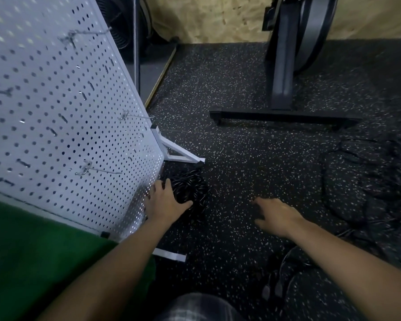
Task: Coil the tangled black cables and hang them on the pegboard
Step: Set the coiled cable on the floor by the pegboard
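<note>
Pegboard leg [183, 156] beside coiled cable [190, 188]; machine base [285, 117] beyond.

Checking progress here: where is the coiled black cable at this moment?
In the head view, the coiled black cable lies on the floor left of centre, beside the pegboard and its white foot, partly under the left hand.

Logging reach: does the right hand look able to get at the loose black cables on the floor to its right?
Probably yes: the right hand is open and empty, and only bare floor lies between it and the loose cables.
</note>
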{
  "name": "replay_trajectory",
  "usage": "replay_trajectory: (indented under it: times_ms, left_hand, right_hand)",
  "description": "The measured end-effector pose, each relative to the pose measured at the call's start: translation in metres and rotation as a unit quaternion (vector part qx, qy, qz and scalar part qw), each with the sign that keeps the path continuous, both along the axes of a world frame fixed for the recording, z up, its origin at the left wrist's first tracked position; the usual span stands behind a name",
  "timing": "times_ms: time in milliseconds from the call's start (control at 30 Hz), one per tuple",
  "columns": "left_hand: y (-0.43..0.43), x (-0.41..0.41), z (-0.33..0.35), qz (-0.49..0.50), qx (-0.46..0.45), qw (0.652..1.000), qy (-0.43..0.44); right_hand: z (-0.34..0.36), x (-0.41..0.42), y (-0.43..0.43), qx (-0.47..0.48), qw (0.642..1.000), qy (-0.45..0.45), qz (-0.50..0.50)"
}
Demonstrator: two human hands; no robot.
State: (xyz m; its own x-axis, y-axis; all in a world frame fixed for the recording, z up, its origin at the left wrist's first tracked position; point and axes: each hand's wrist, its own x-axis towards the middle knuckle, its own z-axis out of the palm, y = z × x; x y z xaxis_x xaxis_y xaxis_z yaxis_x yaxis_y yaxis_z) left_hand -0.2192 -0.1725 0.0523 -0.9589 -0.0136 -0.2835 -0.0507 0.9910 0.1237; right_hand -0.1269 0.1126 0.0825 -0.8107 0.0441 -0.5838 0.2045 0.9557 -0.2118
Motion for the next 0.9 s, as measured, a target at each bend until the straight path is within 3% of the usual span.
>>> replay_trajectory:
  times_ms: [100,233,433,633,900]
  left_hand:
    - [0.011,0.001,0.010,-0.059,-0.032,0.997,0.038]
    - [0.044,0.006,0.020,-0.184,0.014,0.981,0.056]
    - [0.126,0.035,0.010,-0.350,0.109,0.926,-0.088]
    - [0.186,0.085,-0.041,-0.335,0.103,0.895,-0.275]
    - [0.219,0.153,-0.104,-0.264,0.072,0.916,-0.293]
  right_hand:
    - [0.006,0.008,0.003,-0.006,1.000,0.016,-0.014]
    - [0.010,0.028,0.009,-0.024,0.998,0.017,-0.053]
    - [-0.013,0.078,0.043,-0.046,0.993,-0.001,-0.112]
    - [-0.051,0.136,0.080,-0.041,0.981,-0.047,-0.182]
    - [-0.099,0.170,0.090,-0.062,0.965,-0.093,-0.236]
